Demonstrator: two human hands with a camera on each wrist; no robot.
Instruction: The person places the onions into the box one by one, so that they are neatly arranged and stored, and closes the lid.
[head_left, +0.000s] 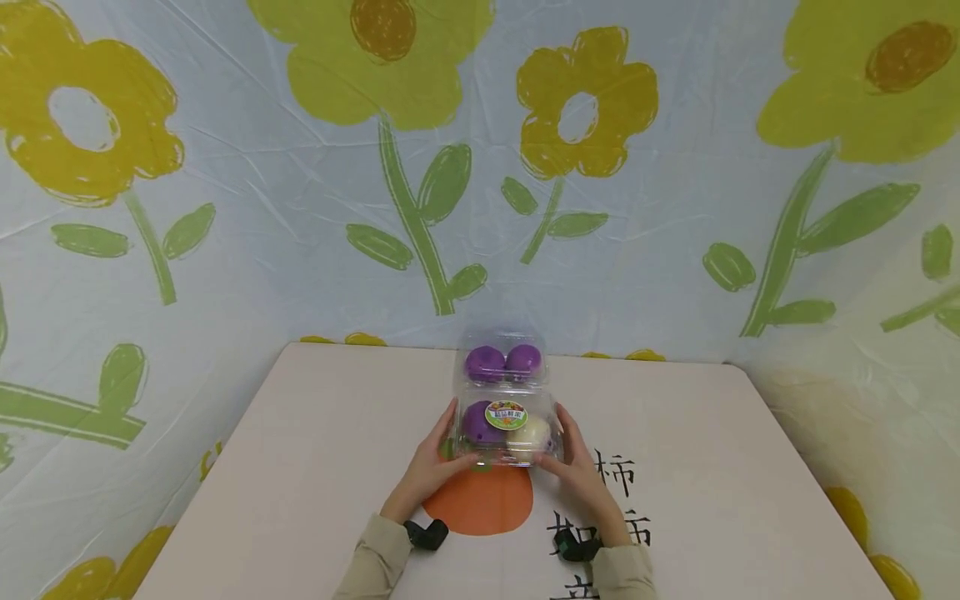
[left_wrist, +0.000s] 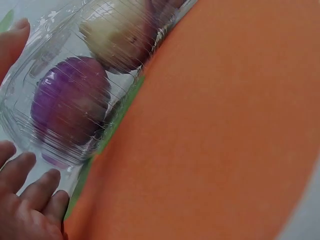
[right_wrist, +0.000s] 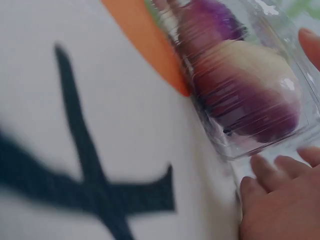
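A clear plastic box [head_left: 491, 454] with a round fruit label [head_left: 506, 415] on its lid sits in front of me, one hand at each side. Inside lie a purple round vegetable [left_wrist: 72, 102] and a pale one shading to purple [right_wrist: 250, 90]. My left hand [head_left: 435, 462] is beside the left end, thumb toward the front edge, fingertips [left_wrist: 52, 180] just off the wall in the left wrist view. At the right end, my right hand [head_left: 577, 467] mirrors it, fingertips [right_wrist: 260, 165] close to the box corner. Neither hand curls around the box.
Directly behind stands a second clear box [head_left: 502, 385] with two purple round pieces, near the table's back edge. The pale table cover [head_left: 337, 433] bears a printed orange shape [head_left: 480, 504] and black characters [head_left: 618, 475]. A flowered cloth [head_left: 480, 275] hangs around the table.
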